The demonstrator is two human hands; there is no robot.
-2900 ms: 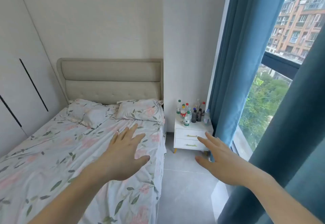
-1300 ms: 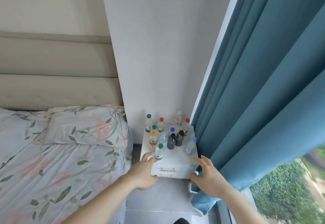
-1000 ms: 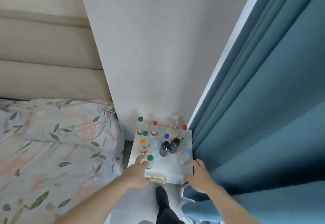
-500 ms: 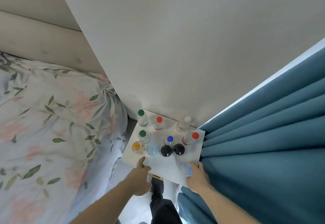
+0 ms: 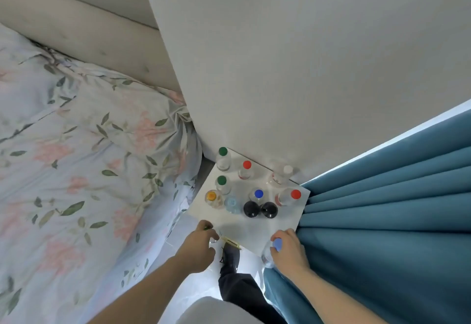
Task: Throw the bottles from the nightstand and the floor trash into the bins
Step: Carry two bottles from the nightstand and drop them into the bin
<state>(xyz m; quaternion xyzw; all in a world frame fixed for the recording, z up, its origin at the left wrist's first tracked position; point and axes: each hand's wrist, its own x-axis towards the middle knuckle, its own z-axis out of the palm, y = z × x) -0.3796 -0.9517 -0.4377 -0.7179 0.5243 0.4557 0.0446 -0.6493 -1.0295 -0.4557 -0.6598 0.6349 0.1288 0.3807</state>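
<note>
You now look more straight down than a moment ago, and your right hand (image 5: 289, 252) grips the blue-capped bottle (image 5: 274, 248) at the nightstand's (image 5: 283, 221) lower right corner, while your left hand (image 5: 200, 244) curls around a green-capped bottle (image 5: 207, 228) at its lower left edge.

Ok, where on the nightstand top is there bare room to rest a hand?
The bare patch on the nightstand is the front strip, between the two black-capped bottles and the front edge, flanked by the left hand and the right hand. Behind that, bottles crowd the top back to the wall.
</note>
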